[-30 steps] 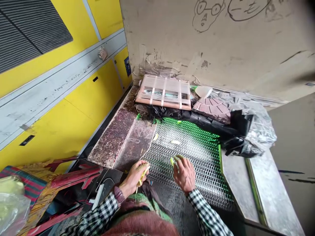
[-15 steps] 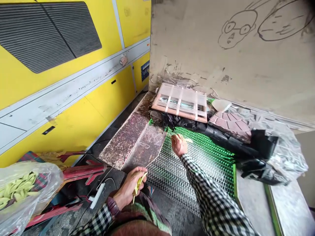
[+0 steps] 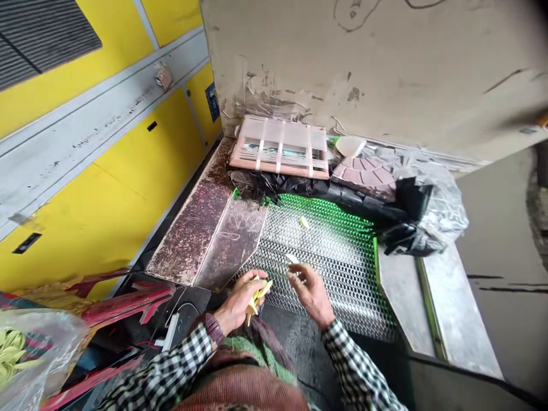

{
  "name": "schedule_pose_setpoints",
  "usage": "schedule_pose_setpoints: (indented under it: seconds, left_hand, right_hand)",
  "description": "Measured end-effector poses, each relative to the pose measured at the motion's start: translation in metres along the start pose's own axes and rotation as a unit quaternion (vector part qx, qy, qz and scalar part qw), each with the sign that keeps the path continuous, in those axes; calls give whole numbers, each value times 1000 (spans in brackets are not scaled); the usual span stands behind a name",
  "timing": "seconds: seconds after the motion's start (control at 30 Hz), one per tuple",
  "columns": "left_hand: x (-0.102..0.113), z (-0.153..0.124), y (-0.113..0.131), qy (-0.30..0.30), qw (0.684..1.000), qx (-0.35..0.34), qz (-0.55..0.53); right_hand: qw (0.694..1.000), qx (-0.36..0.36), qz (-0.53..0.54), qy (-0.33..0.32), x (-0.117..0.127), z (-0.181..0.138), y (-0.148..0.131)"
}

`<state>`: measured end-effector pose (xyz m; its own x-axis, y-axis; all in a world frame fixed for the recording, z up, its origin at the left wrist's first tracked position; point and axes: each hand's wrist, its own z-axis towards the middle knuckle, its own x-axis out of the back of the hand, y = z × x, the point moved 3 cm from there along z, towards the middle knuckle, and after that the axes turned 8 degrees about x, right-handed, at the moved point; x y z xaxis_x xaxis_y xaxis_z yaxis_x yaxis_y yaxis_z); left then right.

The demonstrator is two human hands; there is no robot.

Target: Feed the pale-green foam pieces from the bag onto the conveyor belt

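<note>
Gripping yellow-green pieces (image 3: pixel 260 293) in my left hand (image 3: pixel 238 301), near left, I curl my right hand (image 3: pixel 311 291) beside a pale piece (image 3: pixel 292 258); whether pinching it, I cannot tell. Another piece (image 3: pixel 303 222) lies farther on the mesh belt (image 3: pixel 346 274).

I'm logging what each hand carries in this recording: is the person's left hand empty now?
No, the left hand is holding pale yellow pieces between its thumb and fingers.

Left hand (image 3: pixel 243 299) holding yellow pieces (image 3: pixel 260 292) — right hand (image 3: pixel 314 294) over metal mesh (image 3: pixel 353 285), pale piece (image 3: pixel 292 258) alongside
</note>
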<state>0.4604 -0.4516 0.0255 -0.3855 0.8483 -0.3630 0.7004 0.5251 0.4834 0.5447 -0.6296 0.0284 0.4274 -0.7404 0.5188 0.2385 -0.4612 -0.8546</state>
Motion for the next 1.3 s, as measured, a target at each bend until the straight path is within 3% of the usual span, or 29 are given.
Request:
schedule_pose_setpoints:
  seconds: [0.1,0.27,0.37,0.47,0.6,0.67,0.73,0.8,0.87,0.97,1.07,1.17,1.3]
  left_hand:
    - [-16,4,-2,-17,1000,-2,3]
    - [-26,8,-10,-25,1000,15,2]
    - [-25,11,-17,-26,999,6,24]
    - [-19,16,-20,-10,997,-49,65]
    - [-5,21,-22,25,993,-77,81]
    - [2,21,-23,29,995,-75,61]
    - [6,19,-23,18,996,-70,45]
    - [5,16,-22,-5,997,-62,37]
    - [1,13,-20,-33,998,-52,29]
    - [-8,9,-15,-71,996,-46,19]
    - [-14,9,-11,-80,994,-66,29]
    - [-15,12,-11,-86,993,-70,44]
    - [-11,16,-15,-95,994,-32,36]
  right_hand:
    - [993,38,81,-72,-4,-14,-20]
    - [997,35,64,-1,-7,-32,-19]
    - [991,-6,136,-4,-16,-34,-13]
    - [971,-72,226,-13,-29,-30,-7]
    - [948,-135,286,29,-32,-16,16]
    - [969,-129,204,45,-22,-4,33]
    - [994,-77,31,76,-7,8,45]
    - [986,-11,-125,110,6,17,47]
    - [978,20,-166,121,12,18,39]
    - [1000,-3,-13,16,0,10,13]
    - [983,-16,158,-93,-23,-5,-14]
    - [972,-21,226,-53,-36,-12,-17]
    - [940,-90,327,-23,-48,-14,2]
